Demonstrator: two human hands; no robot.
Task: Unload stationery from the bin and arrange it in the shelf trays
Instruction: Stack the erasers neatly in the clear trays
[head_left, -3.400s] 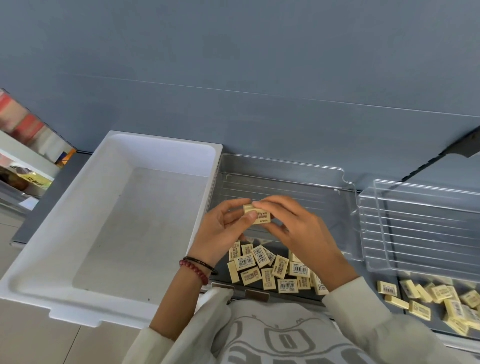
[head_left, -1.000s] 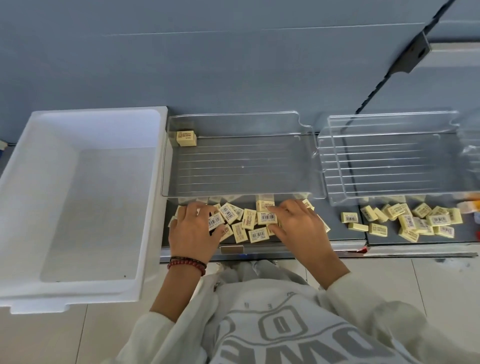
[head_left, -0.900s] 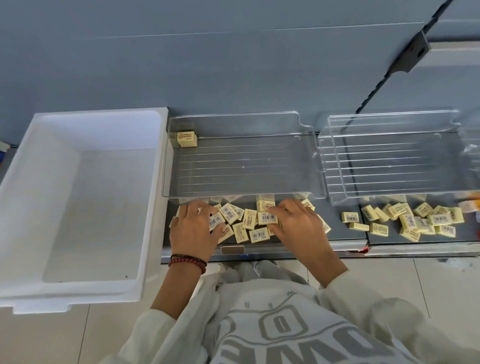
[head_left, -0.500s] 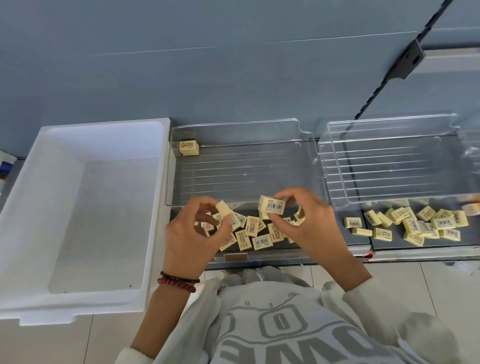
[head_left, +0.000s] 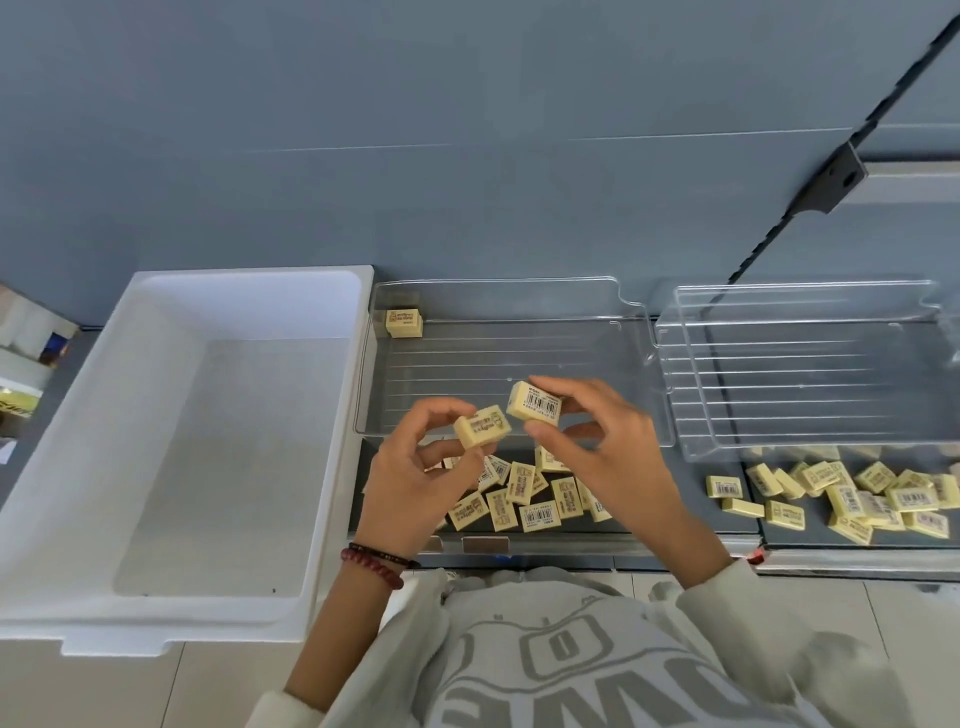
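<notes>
Obs: left grip (head_left: 415, 483) pinches the printed-face eraser (head_left: 482, 426); right grip (head_left: 608, 457) pinches the barcode-face eraser (head_left: 535, 408), both over the front of the clear tray (head_left: 519, 358). We should turn labels alike, then seat them flush beside the corner eraser (head_left: 403, 322), building a row.

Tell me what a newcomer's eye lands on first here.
The two hands at centre: the left hand pinches a label-up eraser and the right hand a barcode-up eraser, both over the front edge of the clear tray. Next come the loose erasers scattered on the shelf beneath them, a second heap to the right, and the big white bin at left.
</notes>
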